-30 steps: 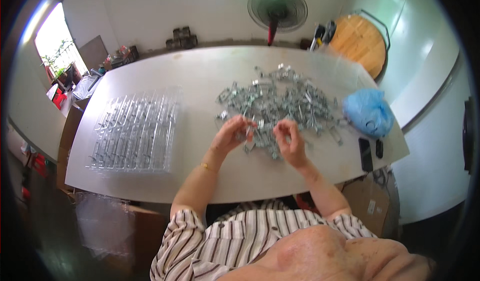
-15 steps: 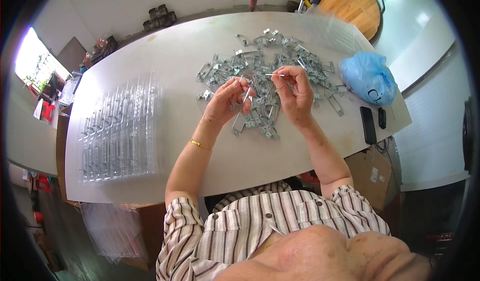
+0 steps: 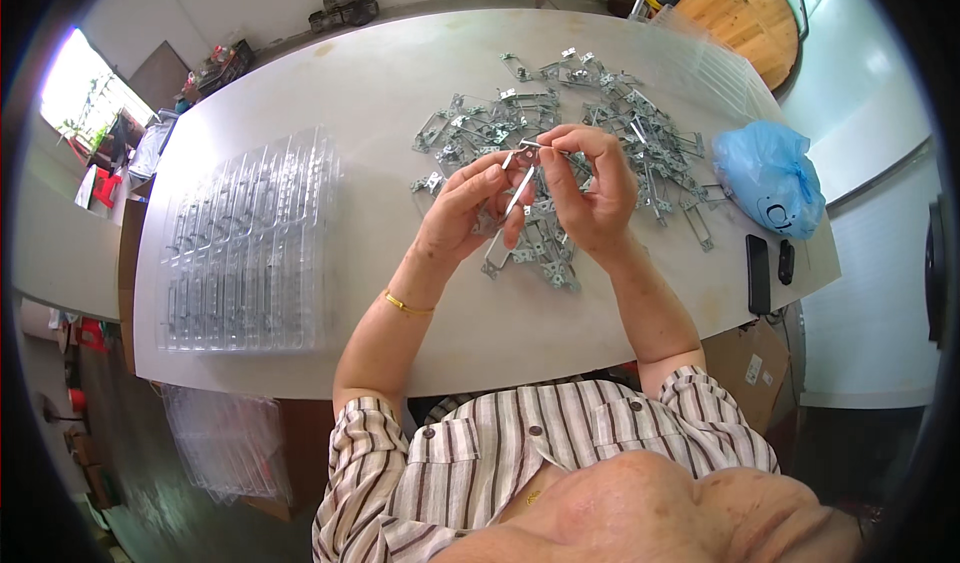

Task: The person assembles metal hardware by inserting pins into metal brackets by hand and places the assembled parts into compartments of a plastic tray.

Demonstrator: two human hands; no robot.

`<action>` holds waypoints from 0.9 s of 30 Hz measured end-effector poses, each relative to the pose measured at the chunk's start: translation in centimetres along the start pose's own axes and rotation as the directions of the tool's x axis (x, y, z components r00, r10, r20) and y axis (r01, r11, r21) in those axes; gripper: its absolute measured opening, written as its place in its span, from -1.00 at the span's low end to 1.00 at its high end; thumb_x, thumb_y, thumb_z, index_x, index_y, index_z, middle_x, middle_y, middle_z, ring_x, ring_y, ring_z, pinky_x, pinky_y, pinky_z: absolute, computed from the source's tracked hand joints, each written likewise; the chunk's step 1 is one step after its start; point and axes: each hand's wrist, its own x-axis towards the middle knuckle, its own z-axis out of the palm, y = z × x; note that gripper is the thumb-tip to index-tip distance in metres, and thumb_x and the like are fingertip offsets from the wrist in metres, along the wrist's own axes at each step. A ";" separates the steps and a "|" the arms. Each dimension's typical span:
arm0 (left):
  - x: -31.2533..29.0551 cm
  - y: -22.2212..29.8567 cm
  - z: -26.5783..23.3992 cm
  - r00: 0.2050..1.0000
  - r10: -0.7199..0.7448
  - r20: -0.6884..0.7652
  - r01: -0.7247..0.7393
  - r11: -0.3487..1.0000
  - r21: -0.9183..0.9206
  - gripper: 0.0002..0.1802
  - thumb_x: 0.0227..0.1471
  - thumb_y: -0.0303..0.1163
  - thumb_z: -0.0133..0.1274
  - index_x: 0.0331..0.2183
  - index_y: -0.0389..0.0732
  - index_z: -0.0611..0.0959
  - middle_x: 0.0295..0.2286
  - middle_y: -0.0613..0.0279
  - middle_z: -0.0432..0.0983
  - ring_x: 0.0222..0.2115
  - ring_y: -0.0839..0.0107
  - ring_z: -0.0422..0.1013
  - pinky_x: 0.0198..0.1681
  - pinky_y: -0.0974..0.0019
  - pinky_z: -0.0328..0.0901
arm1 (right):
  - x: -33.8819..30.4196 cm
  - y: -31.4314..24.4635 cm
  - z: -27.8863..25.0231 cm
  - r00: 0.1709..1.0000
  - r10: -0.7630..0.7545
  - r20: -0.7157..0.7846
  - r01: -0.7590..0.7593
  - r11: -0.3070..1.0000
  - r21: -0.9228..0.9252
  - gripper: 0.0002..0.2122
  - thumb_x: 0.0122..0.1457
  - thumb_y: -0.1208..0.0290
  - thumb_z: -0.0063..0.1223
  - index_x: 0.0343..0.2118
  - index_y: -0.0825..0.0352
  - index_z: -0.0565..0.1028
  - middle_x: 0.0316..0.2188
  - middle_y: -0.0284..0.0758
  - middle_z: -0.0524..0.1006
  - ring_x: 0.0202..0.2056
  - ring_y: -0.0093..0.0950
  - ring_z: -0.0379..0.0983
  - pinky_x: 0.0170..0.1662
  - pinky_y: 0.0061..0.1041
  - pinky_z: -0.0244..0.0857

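While both hands' fingers pinch metal bracket (image 3: pixel 520 185), long axis tilts upper-right to lower-left above bracket pile (image 3: pixel 590 153).

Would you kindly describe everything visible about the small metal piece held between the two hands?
The thin silver metal bracket looks like stamped, shiny sheet metal: a narrow strip with a small bent tab at its upper end. It is held tilted above the white table, clear of the pile of similar metal brackets. The left hand pinches its middle, and the right hand grips its top. Finer details are too small to tell.
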 end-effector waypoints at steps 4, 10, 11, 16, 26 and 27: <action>-0.1 -0.3 0.4 0.996 0.037 -0.081 -0.030 0.995 0.091 -0.36 0.24 -0.08 0.00 0.11 -0.44 0.41 -0.33 0.06 0.51 -0.67 0.38 0.46 -0.68 0.38 0.40 | -0.3 0.3 0.1 1.000 0.001 0.006 -0.001 1.000 0.013 -0.84 0.14 0.67 0.18 -0.25 0.35 0.46 -0.30 -0.22 0.60 -0.31 -0.43 0.58 -0.27 -0.49 0.45; -0.3 -0.4 -0.4 0.999 0.027 -0.026 -0.027 1.000 0.003 -0.52 0.29 -0.19 -0.01 0.10 -0.30 0.47 -0.30 0.08 0.52 -0.59 0.36 0.49 -0.61 0.37 0.41 | -0.5 0.7 -0.1 0.999 -0.030 0.012 0.030 0.999 -0.013 -0.84 0.10 0.66 0.21 -0.29 0.35 0.47 -0.31 -0.19 0.60 -0.33 -0.37 0.59 -0.30 -0.47 0.45; 0.0 -0.4 -0.3 0.999 0.027 -0.021 -0.027 1.000 0.005 -0.52 0.29 -0.19 -0.01 0.10 -0.30 0.47 -0.30 0.08 0.52 -0.59 0.36 0.49 -0.61 0.37 0.41 | -0.5 0.8 -0.2 1.000 -0.022 0.008 0.022 1.000 -0.009 -0.84 0.09 0.66 0.22 -0.29 0.35 0.47 -0.31 -0.18 0.60 -0.33 -0.36 0.59 -0.31 -0.46 0.45; -0.3 0.0 -0.7 0.998 0.035 -0.047 -0.034 0.999 0.030 -0.59 0.27 -0.23 0.02 0.06 -0.23 0.51 -0.31 0.08 0.54 -0.60 0.42 0.47 -0.65 0.43 0.35 | -0.6 0.7 0.2 1.000 -0.002 0.021 0.002 1.000 -0.002 -0.83 0.08 0.65 0.23 -0.30 0.35 0.48 -0.31 -0.18 0.60 -0.33 -0.35 0.58 -0.31 -0.45 0.45; -0.4 0.5 0.0 0.992 0.068 -0.103 -0.038 0.964 0.264 -0.63 0.25 -0.33 0.09 0.05 -0.22 0.53 -0.34 0.23 0.53 -0.58 0.57 0.42 -0.60 0.50 0.30 | -0.8 -0.5 0.2 0.988 0.125 0.086 -0.115 0.988 -0.106 -0.90 0.17 0.60 0.18 -0.31 0.32 0.47 -0.37 -0.23 0.59 -0.39 -0.39 0.57 -0.35 -0.46 0.42; -0.4 0.7 0.2 0.985 0.095 -0.144 -0.036 0.929 0.368 -0.63 0.24 -0.34 0.10 0.05 -0.22 0.53 -0.34 0.25 0.52 -0.57 0.60 0.41 -0.59 0.51 0.30 | -0.7 -0.7 0.1 0.964 0.240 0.115 -0.222 0.964 -0.145 -0.92 0.20 0.58 0.15 -0.31 0.31 0.47 -0.39 -0.24 0.59 -0.42 -0.40 0.57 -0.36 -0.46 0.41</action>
